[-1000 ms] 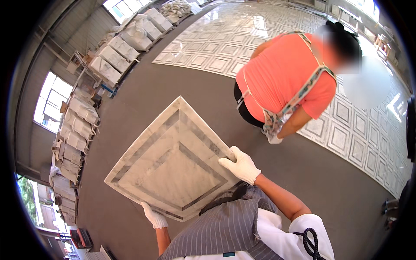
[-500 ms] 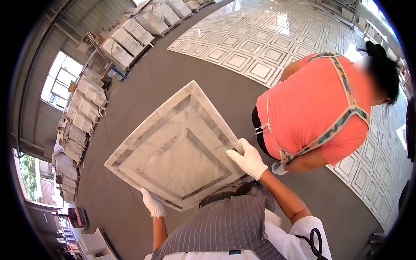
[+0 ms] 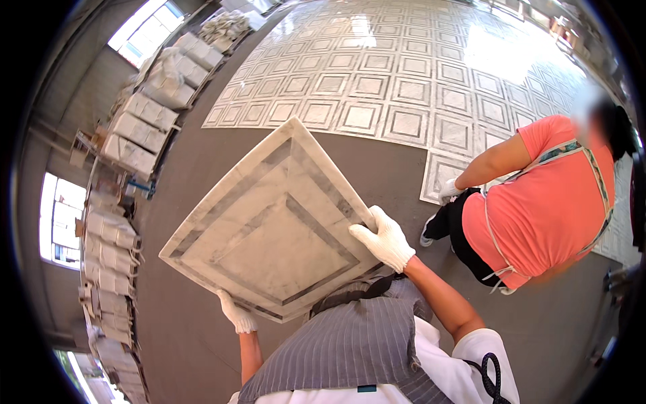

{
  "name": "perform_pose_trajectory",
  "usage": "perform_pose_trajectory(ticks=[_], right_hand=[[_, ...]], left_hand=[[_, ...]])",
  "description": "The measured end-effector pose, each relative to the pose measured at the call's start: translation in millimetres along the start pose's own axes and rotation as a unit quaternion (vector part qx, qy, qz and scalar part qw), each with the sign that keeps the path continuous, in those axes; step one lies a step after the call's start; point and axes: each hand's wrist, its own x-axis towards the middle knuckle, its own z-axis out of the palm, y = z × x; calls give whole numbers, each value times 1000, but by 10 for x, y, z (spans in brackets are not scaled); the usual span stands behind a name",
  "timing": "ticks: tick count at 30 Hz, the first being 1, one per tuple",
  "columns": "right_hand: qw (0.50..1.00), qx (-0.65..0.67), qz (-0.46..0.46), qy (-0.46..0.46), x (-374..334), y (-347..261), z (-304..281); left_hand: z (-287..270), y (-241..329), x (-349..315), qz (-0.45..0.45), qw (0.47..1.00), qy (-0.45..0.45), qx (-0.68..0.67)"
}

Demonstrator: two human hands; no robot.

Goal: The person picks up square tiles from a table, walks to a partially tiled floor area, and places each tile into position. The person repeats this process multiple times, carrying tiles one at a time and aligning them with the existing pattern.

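Observation:
Between my two white-gloved hands I carry a large square marble tile [image 3: 276, 232], white with two nested grey frames. It is tilted in front of my striped apron, one corner pointing away from me. My left hand [image 3: 235, 312] grips its lower left edge, the fingers hidden beneath it. On the right edge, my right hand [image 3: 387, 240] is closed with the thumb on the face and the other fingers along the rim. Many matching tiles form a patterned field [image 3: 370, 77] on the floor ahead.
A co-worker in a coral shirt [image 3: 538, 202] bends at the right, a gloved hand by a tile at the field's near corner. Wrapped stacks on pallets [image 3: 145, 124] line the left wall beneath windows. Grey floor [image 3: 182, 195] lies between them and the tiles.
My view has turned to the right, so the tile field now lies more directly ahead. The co-worker appears farther right, with one arm reaching toward the tiles. My grip on the tile stays the same.

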Motion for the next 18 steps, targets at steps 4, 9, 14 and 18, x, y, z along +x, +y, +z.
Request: perform_pose_trajectory(ticks=[4, 9, 14, 18], right_hand=[[998, -4, 58, 23, 343, -368, 228], [993, 9, 83, 84, 586, -435, 425], [984, 25, 111, 139, 745, -445, 423], [976, 32, 128, 172, 897, -344, 293]], left_hand=[[270, 324, 768, -33, 998, -43, 21], [522, 294, 1495, -94, 989, -80, 87], [987, 263, 1883, -103, 980, -152, 76], [1510, 247, 2054, -104, 969, -206, 86]])
